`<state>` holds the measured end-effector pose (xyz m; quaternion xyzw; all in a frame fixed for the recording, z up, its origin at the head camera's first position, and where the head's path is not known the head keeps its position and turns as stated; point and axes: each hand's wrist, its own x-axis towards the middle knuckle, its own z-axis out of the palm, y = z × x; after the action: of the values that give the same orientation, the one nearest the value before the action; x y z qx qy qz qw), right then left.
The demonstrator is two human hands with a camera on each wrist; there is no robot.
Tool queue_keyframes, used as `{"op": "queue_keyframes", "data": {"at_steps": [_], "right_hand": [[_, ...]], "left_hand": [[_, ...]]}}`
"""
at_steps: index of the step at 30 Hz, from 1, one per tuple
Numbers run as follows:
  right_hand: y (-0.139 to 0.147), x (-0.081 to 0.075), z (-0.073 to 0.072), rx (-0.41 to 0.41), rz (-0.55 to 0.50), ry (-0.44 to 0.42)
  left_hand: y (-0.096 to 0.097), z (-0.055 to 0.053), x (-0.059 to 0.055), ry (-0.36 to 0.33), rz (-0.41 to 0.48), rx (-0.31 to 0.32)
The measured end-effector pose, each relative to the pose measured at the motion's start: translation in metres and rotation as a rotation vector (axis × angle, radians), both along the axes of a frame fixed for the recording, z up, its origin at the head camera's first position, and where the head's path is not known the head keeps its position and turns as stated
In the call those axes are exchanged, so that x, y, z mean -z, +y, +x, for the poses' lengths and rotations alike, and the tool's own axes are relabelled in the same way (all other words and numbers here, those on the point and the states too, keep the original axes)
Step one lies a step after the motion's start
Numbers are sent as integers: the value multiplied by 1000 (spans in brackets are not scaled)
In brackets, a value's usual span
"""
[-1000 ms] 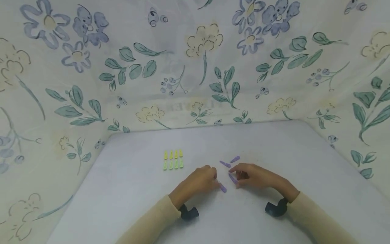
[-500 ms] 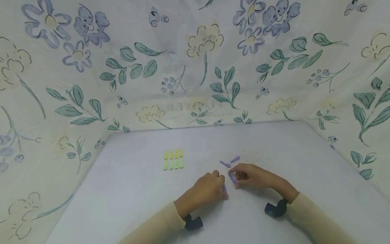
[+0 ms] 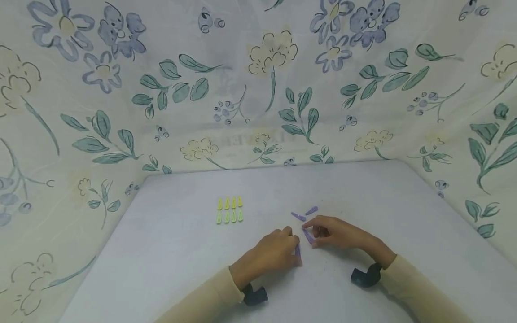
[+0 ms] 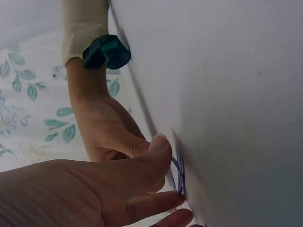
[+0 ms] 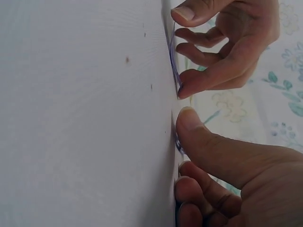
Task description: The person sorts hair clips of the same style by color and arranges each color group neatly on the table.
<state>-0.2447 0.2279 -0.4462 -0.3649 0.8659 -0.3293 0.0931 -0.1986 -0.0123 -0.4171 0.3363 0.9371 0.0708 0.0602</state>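
My left hand (image 3: 271, 252) holds a purple snap hair clip (image 3: 298, 252) by its ends between thumb and finger, low over the white table. In the right wrist view the same clip (image 5: 173, 57) shows as a thin edge spanning those fingertips. Just to the right, my right hand (image 3: 338, 231) has thumb and forefinger at the two ends of a second purple hair clip (image 3: 308, 236). Two more purple hair clips lie beyond the hands, a slanted one (image 3: 298, 216) and another (image 3: 312, 210) up and to its right.
Left of the hands, yellow hair clips (image 3: 227, 203) form a neat row, with a row of light green hair clips (image 3: 226, 217) right below it. A floral cloth (image 3: 258, 89) hangs behind the white table (image 3: 173, 251). Dark bands (image 3: 365, 277) sit at both wrists.
My left hand has moved right and towards me, and its purple clip now stands more lengthwise between thumb and finger. The right hand has stayed at its clip.
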Motion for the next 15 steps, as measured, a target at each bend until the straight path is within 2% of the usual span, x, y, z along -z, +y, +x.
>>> {"op": "queue_keyframes", "data": {"at_steps": [8,15], "right_hand": [[-3,1,0,15,0,12],[-5,-2,-2,39,20,-5]], "left_hand": [[-2,0,-6,-2,-22,3],[-4,-1,-5,11,-18,18]]}}
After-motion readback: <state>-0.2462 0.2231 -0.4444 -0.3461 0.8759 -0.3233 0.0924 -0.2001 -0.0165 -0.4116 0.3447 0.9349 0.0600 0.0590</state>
